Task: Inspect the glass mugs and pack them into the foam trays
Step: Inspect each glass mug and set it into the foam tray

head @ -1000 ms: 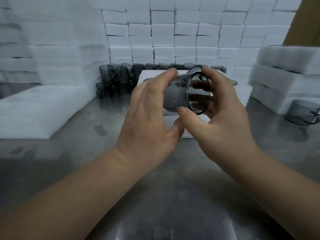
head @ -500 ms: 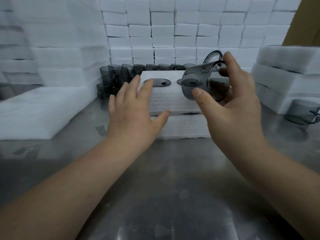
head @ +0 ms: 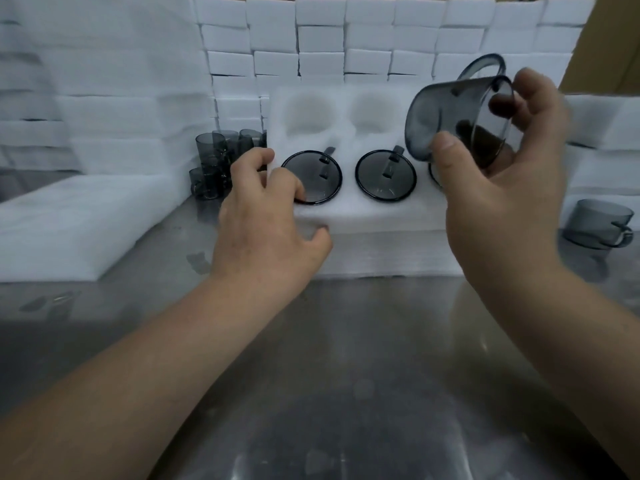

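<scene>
Nearest to me, the steel table [head: 346,375] runs from 6 o'clock up to the middle of the view, with both forearms crossing it. At 10 o'clock of centre my left hand [head: 266,230] sits on the near left corner of the foam tray [head: 374,213]. Its fingers are curled down on the top face beside the rim of the left seated mug [head: 313,178], and the thumb is pressed to the tray's front edge, so the corner is pinched between them.

At 2 o'clock my right hand [head: 498,209] grips the held mug [head: 450,123] in the air over the tray's right end, thumb on the glass wall and fingers bent round the rim side. The glass lies tilted on its side, base toward 9 o'clock, handle up at 12. Hand and glass hide most of a third seated mug [head: 433,176]; only an arc of its rim shows.

The middle seated mug [head: 385,176] sits in its pocket just right of the first. The tray rests on a foam stack [head: 381,258]. Behind the seated row I see two bare pockets [head: 308,114].

Farther out, a loose mug [head: 599,223] stands on the table at 3 o'clock. A cluster of mugs [head: 214,161] stands just left of the tray at 10, with flat foam sheets [head: 69,223] at 9. A wall of foam blocks [head: 322,39] runs across 12.
</scene>
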The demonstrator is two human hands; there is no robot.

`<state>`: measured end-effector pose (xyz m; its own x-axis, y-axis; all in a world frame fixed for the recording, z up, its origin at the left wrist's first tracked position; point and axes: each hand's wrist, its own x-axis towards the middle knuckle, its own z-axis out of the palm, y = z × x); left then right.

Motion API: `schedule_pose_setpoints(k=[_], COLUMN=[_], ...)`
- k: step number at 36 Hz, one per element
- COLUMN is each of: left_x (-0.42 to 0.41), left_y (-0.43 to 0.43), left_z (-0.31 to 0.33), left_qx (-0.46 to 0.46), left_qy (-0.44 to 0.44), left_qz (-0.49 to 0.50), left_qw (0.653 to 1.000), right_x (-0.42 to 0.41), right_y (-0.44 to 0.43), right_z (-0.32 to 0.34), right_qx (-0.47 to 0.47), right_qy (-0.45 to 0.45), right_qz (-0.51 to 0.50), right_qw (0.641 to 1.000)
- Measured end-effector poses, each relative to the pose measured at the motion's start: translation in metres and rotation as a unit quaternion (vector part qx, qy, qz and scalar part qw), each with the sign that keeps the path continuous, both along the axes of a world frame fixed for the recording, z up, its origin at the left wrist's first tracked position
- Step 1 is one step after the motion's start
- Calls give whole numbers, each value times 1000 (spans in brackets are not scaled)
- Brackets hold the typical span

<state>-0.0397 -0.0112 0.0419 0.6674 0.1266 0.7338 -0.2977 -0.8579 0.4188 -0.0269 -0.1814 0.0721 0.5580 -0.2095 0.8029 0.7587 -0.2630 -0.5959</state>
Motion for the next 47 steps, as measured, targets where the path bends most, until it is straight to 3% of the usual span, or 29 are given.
schedule_pose_setpoints(k=[17, 26, 47], left_x=[-1, -2, 1], left_y=[0, -2, 0], left_z=[-7, -7, -8], left_qx=[-8, -14, -9], left_qy=[-52, -26, -39], left_qz=[-49, -45, -40], left_qw=[997, 999, 998], right_x=[21, 37, 32], right_y=[-24, -39, -29], right_z=[13, 21, 31], right_qx=[116, 213, 130], right_qy=[-50, 4, 64], right_qz=[-54, -51, -5], right_qw=[991, 976, 989])
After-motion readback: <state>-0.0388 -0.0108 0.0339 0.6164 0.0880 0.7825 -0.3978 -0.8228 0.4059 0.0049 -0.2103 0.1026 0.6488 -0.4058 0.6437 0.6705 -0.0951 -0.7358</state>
